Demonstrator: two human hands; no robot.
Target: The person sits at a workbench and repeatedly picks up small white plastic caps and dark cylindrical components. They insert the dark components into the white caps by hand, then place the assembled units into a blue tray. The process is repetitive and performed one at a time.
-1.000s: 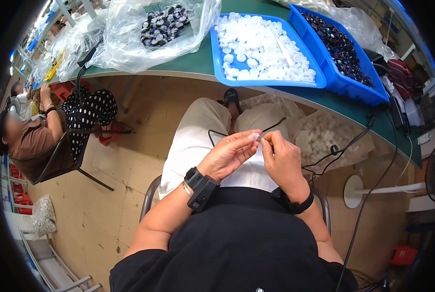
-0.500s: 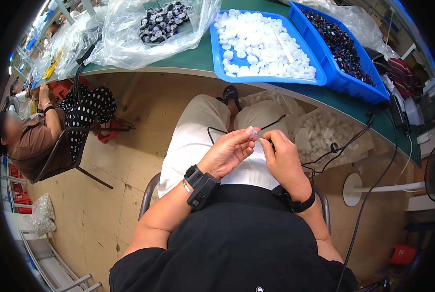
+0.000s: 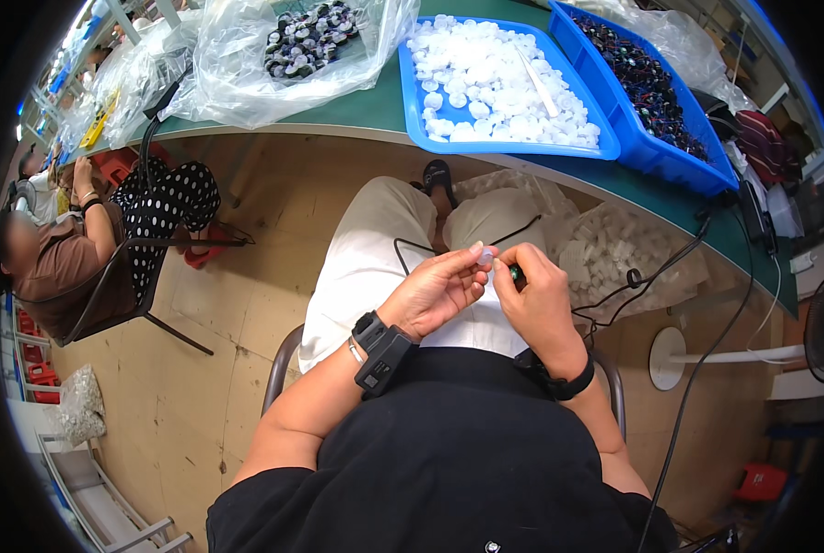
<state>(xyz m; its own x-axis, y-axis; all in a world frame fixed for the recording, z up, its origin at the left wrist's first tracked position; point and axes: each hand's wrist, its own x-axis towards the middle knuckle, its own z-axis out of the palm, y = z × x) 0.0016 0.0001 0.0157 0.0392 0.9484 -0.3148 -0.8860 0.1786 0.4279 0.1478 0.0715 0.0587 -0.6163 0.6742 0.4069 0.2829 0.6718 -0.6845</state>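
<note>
Above my lap, my left hand (image 3: 444, 290) pinches a small translucent white plastic cap (image 3: 485, 260) between thumb and fingertips. Close beside it, my right hand (image 3: 539, 300) is closed, thumb against forefinger. A small dark green and black piece (image 3: 517, 273) shows between its curled fingers; its kind is too small to make out. The fingertips of both hands nearly meet at the cap. On the table ahead, a shallow blue tray (image 3: 415, 97) bears many similar white caps (image 3: 522, 97).
Right of the tray stands a deeper blue bin (image 3: 674, 166) of small dark wired parts. A clear plastic bag (image 3: 227, 88) with dark round parts lies at the left. Black cables (image 3: 647, 276) hang by my right arm. A co-worker (image 3: 66, 258) sits at left; a fan (image 3: 822, 327) stands right.
My right hand has turned slightly and its fingers have curled in, so more of the dark green piece shows. The white cap in my left hand is more exposed.
</note>
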